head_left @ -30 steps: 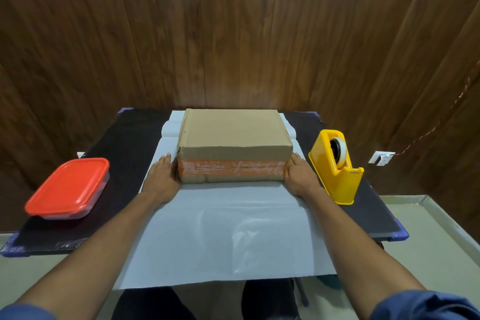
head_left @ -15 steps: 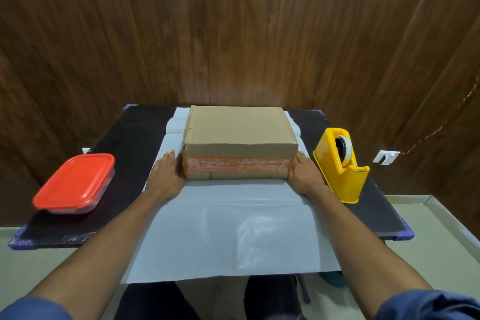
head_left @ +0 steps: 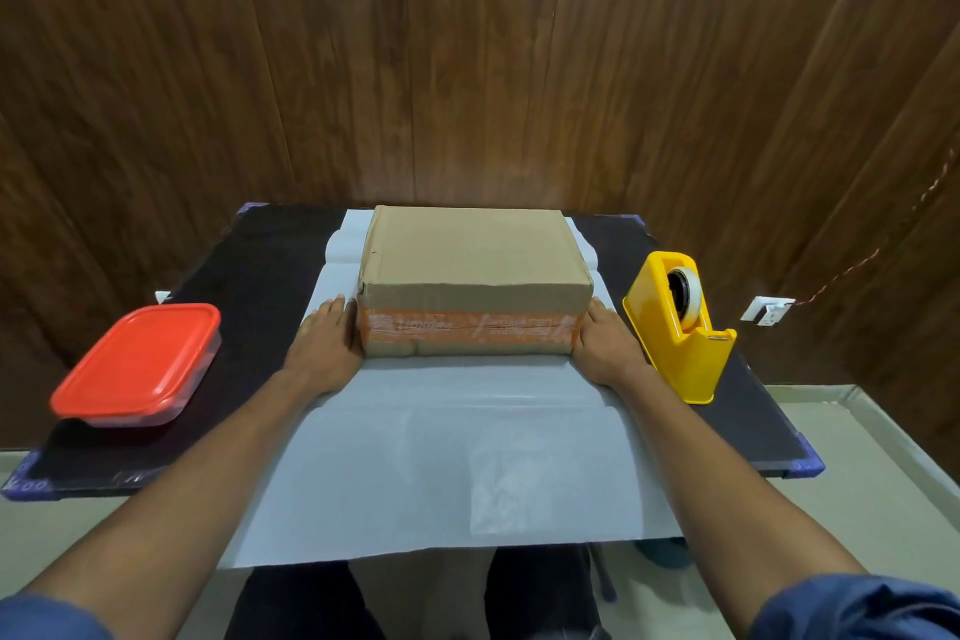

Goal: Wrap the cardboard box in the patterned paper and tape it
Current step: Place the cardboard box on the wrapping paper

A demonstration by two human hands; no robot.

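A brown cardboard box (head_left: 475, 255) with an orange tape band on its front face sits on a sheet of paper (head_left: 441, 457), whose plain white side faces up. The sheet runs from the table's far edge to past its near edge. My left hand (head_left: 324, 346) lies flat on the paper with straight fingers, touching the box's left side. Flat against the box's right side rests my right hand (head_left: 605, 346). A yellow tape dispenser (head_left: 680, 322) with a roll of tape stands just right of my right hand.
A black table (head_left: 249, 286) carries everything. At its left stands a clear container with a red lid (head_left: 140, 364). A wood-panelled wall rises behind the table. A white socket (head_left: 769, 314) with a cable is at the right wall.
Both hands stay flat at the box's sides. The box and hands hold their places on the paper; only the view has shifted a little.
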